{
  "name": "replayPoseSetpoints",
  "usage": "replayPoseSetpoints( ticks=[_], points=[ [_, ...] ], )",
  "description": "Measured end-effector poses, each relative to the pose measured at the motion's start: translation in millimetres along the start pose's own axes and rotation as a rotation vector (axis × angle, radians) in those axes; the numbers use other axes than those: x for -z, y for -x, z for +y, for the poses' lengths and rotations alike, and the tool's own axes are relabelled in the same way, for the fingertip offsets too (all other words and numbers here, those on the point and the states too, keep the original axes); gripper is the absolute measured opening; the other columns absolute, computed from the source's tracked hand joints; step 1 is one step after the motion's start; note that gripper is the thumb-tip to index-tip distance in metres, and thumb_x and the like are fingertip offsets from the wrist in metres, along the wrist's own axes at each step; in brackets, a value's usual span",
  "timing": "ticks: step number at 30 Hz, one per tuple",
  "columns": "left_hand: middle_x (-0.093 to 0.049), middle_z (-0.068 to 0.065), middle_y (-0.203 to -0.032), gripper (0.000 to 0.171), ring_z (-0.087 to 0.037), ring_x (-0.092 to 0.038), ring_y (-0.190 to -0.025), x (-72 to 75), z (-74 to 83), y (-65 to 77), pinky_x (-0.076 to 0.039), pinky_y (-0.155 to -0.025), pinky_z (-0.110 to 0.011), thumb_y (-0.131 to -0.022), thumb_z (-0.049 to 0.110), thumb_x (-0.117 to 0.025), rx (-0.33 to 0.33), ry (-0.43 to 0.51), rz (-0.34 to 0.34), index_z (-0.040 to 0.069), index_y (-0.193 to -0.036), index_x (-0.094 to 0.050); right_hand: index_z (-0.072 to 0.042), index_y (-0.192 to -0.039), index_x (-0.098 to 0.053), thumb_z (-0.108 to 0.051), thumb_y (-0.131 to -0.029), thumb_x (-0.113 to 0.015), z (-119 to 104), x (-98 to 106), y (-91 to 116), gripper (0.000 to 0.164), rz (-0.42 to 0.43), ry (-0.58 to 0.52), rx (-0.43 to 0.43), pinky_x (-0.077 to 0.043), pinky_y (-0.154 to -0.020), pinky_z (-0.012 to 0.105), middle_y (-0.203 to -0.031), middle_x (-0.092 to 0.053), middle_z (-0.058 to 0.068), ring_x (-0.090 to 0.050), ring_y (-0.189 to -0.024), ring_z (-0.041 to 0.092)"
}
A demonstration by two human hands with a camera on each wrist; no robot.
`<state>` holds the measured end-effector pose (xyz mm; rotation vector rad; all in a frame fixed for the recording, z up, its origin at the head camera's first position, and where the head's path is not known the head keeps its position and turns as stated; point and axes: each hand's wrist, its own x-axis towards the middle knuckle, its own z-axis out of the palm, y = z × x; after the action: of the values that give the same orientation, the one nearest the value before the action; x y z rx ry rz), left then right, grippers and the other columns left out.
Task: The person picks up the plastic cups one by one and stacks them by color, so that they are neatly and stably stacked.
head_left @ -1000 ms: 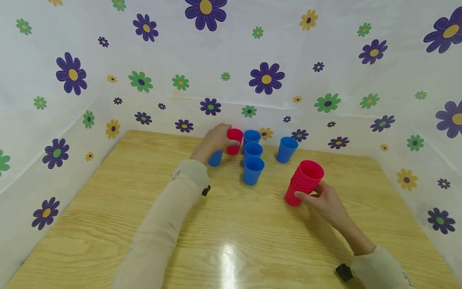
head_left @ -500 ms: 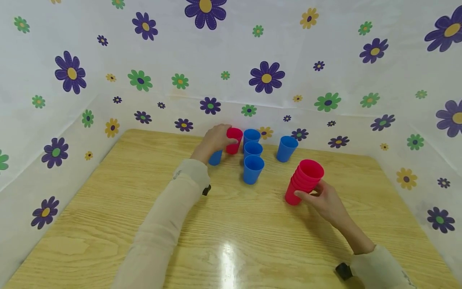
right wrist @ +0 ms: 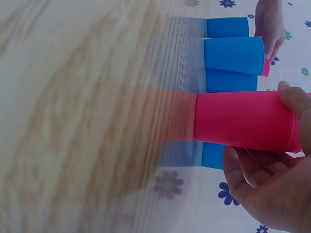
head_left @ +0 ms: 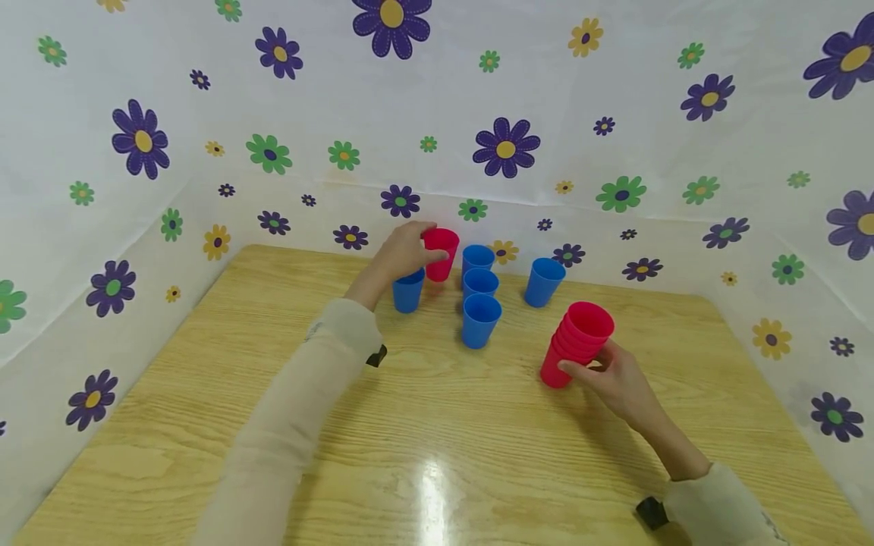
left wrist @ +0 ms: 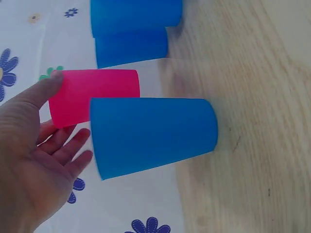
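Because the red cup point(left wrist: 92, 86) pinched inside your left hand point(head_left: 401, 252) seems light and bendy, squeeze softly by its rim point(head_left: 451, 232), while your right hand point(head_left: 617, 381) grips stacked cups point(head_left: 573, 341).

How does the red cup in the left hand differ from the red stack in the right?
The red cup is single, while the red stack is several nested cups. The red cup is up off the table; the red stack stands on it. Both are held with their mouths upward.
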<state>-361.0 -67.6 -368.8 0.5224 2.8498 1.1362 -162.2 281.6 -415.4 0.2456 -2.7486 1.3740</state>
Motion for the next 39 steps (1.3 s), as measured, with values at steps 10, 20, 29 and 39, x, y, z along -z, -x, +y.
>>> replayPoseSetpoints(
  ticks=[10, 20, 29, 39],
  points=[
    [-0.049, -0.014, -0.152, 0.071, -0.032, -0.049, -0.135, 13.1, 4.5, 13.3, -0.051, -0.106, -0.043, -0.096, 0.031, -0.074, -0.079, 0.143, -0.011, 0.007, -0.155, -0.044, 0.0, -0.14, -0.052, -0.022, -0.097, -0.075, 0, 0, 1, 0.053, 0.002, -0.003, 0.01, -0.054, -0.085, 0.021, -0.13, -0.065, 0.019, -0.062, -0.114, 0.034],
    [-0.052, -0.014, -0.148, 0.07, -0.031, -0.053, -0.131, 17.3, 11.1, 38.0, -0.055, -0.099, -0.041, -0.095, 0.027, -0.076, -0.103, 0.205, -0.064, 0.006, -0.154, -0.045, 0.001, -0.139, -0.052, -0.022, -0.097, -0.075, -1, -1, 0, 0.053, 0.006, 0.0, 0.007, -0.053, -0.085, 0.02, -0.129, -0.065, 0.019, -0.061, -0.114, 0.034],
    [-0.058, -0.013, -0.14, 0.072, -0.029, -0.057, -0.125, 18.2, 11.4, 61.4, -0.057, -0.096, -0.04, -0.093, 0.025, -0.079, -0.146, 0.229, -0.14, 0.005, -0.153, -0.045, 0.001, -0.14, -0.053, -0.023, -0.097, -0.075, 0, 0, 0, 0.054, 0.007, 0.001, 0.002, -0.053, -0.084, 0.02, -0.129, -0.065, 0.019, -0.061, -0.114, 0.034],
    [-0.061, -0.011, -0.134, 0.069, -0.028, -0.06, -0.121, 17.7, 11.6, 90.9, -0.057, -0.094, -0.038, -0.093, 0.021, -0.078, -0.177, 0.309, -0.228, 0.004, -0.151, -0.046, 0.001, -0.139, -0.052, -0.025, -0.097, -0.075, -1, 0, 0, 0.055, 0.006, 0.008, -0.007, -0.053, -0.084, 0.02, -0.129, -0.065, 0.02, -0.061, -0.113, 0.034]
  ],
)
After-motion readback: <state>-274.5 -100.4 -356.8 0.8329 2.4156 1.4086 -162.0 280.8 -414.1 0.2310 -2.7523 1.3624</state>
